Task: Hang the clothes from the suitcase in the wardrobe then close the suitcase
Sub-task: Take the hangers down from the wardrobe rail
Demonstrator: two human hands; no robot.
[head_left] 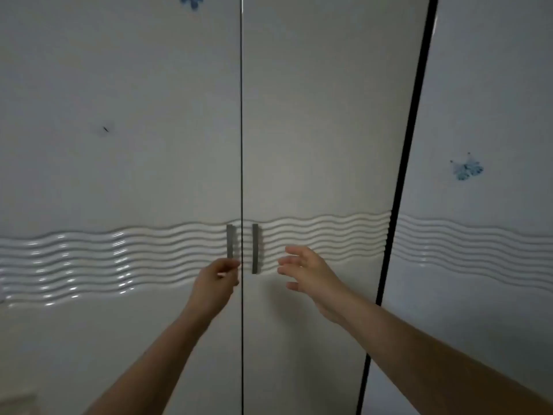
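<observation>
- Glossy white wardrobe doors [314, 130] fill the view, shut; no suitcase or clothes visible.
- Left hand [217, 283] pinches the left bar handle [229, 241] at its lower end.
- Right hand [308, 272], fingers spread and empty, hovers just beside the right bar handle [255, 248].
- Best to grasp both bars fully, then pull evenly.

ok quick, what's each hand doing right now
Left hand: curled on the lower end of the left door handle.
Right hand: open, holding nothing, beside the right door handle.

Dim, soft blur (glare on wave trim [59, 259]).
</observation>
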